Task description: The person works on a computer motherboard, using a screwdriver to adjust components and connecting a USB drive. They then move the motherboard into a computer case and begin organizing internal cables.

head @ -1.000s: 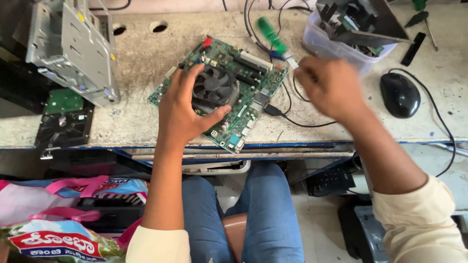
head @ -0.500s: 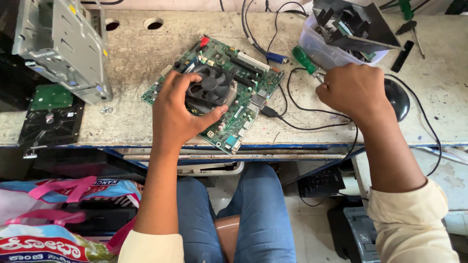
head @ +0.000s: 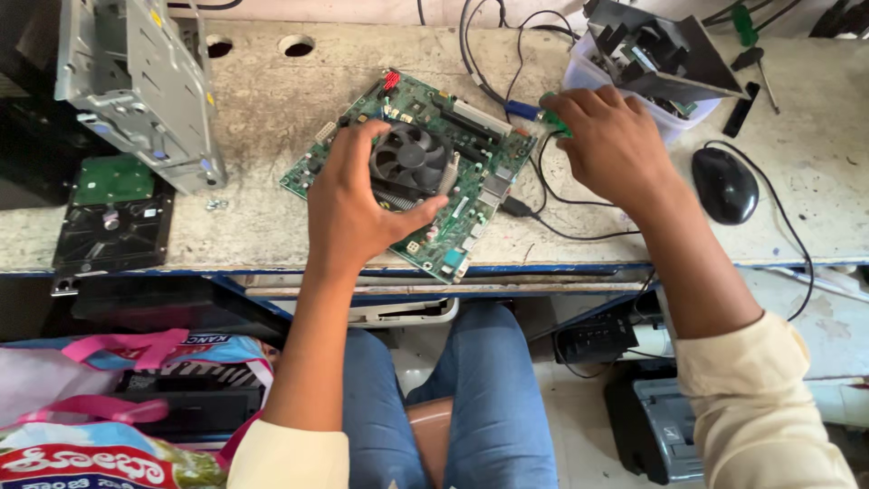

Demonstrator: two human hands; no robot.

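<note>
- Left hand (head: 358,213) rests on the circuit board (head: 412,172), fingers curled round the near side of the black cooling fan (head: 409,158), thumb pressed on the board at the fan's right edge. A grasp on the fan, not a flat palm.
- Circuit board is green, lies flat and turned at an angle, mid bench, its near corner close to the front edge of the bench (head: 272,100).
- Right hand (head: 615,145) is just past the board's right corner, fingers closed round a green-handled screwdriver (head: 552,120); only a bit of the green handle shows beyond the knuckles. Tip hidden, cannot tell what it touches.
- Black cable (head: 552,195) loops on the bench under the right hand, running from the board's right side.
- Clear plastic tub (head: 625,86) sits at the back edge, just behind the right hand, with a dark tray of parts (head: 665,50) resting on top.
- Black mouse (head: 724,184) lies right of the right hand, near but apart, its cord trailing off the front edge.
- Grey metal drive cage (head: 136,86) stands at the back left corner.
- Hard drive (head: 113,213) lies at the left front edge, below the cage, green underside up.
- Second green screwdriver (head: 747,27) at the back right corner.
- Below the bench: knees in blue jeans (head: 471,389), pink-handled bag (head: 109,362) at left, grey printer-like box (head: 665,426) on the floor at right.
</note>
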